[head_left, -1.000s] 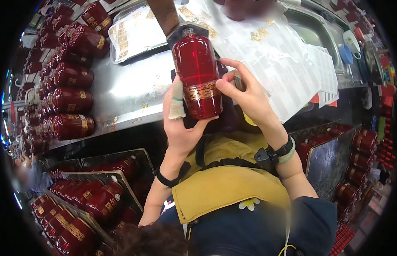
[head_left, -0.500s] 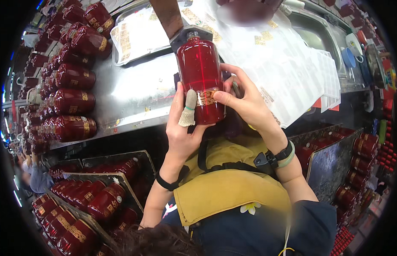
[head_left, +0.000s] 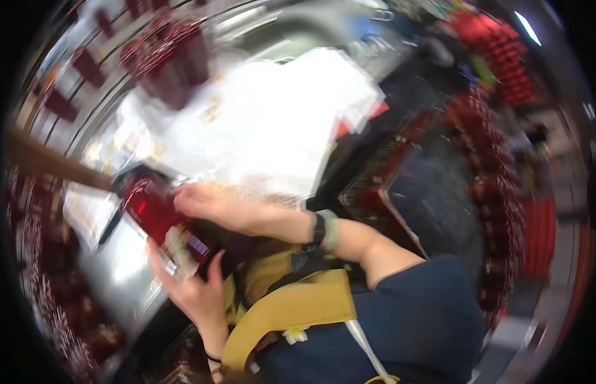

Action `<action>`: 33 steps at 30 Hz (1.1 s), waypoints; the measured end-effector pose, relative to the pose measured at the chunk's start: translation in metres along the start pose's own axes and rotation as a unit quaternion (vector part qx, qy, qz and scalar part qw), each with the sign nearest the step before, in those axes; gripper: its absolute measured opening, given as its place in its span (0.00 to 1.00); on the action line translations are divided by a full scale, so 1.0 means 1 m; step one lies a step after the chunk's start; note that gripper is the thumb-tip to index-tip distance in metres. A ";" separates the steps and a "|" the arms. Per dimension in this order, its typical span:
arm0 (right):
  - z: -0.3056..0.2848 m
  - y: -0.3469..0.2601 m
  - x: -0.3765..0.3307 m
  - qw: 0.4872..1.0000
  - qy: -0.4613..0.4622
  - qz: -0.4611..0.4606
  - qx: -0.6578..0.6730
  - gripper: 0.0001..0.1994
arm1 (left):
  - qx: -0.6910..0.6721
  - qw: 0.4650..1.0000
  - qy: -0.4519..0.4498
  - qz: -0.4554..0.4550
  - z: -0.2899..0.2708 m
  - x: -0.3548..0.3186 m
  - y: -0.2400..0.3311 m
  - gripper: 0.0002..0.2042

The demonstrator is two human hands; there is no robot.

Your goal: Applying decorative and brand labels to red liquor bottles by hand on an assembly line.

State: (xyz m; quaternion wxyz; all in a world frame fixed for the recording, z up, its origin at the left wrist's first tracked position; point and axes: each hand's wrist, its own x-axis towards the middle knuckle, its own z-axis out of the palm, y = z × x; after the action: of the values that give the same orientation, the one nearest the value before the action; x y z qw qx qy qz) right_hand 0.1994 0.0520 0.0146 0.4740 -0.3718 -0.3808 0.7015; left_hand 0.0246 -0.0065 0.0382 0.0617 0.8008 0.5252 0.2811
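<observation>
A dark red glass bottle [head_left: 149, 208] lies tilted at left centre, its neck end toward a dark holder [head_left: 128, 176] on a brown bar. My left hand [head_left: 194, 291] cups the bottle's lower end, fingers along one side and thumb on the other. A pale knitted finger cover [head_left: 179, 249] sits on one of its fingers. A small light patch shows on the bottle beside that cover. My right hand [head_left: 199, 201] is at the bottle's upper right side, smeared by motion; whether its fingers grip is unclear.
White label sheets [head_left: 266, 128] spread over the metal bench. Several red bottles [head_left: 167, 61] stand at its far side, and blurred rows of bottles [head_left: 496, 211] line the right. A dark-panelled crate [head_left: 432, 185] stands right of my arm. Red stacked items [head_left: 487, 51] are at the far right.
My view has swung to the right, so bench, bottle and hands sit further left and blurred. The right hand has shifted from the bottle's gold label toward its upper side.
</observation>
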 end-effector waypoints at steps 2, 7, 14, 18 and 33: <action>0.001 0.019 0.008 0.994 0.001 -0.026 0.103 0.27 | 0.051 0.998 0.015 0.020 0.003 -0.004 -0.003 0.41; -0.014 0.020 -0.009 0.986 0.166 0.005 0.016 0.21 | 0.117 0.993 0.008 0.028 0.017 -0.003 -0.003 0.38; -0.007 -0.010 -0.008 0.929 0.218 -0.254 -0.157 0.13 | 0.151 0.986 -0.029 0.071 -0.012 0.013 0.039 0.41; 0.033 0.003 -0.005 0.940 0.147 -0.247 -0.181 0.14 | -0.036 0.992 0.122 0.011 -0.003 0.003 0.011 0.48; 0.008 0.011 -0.018 0.894 0.200 -0.210 -0.343 0.11 | 0.015 0.986 0.149 0.072 0.003 0.008 0.003 0.41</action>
State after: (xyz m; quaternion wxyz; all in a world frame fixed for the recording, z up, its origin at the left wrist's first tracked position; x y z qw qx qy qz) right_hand 0.1932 0.0302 0.0118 0.5193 -0.5555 -0.5637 0.3224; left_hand 0.0306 -0.0002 0.0398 -0.0497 0.7866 0.4738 0.3929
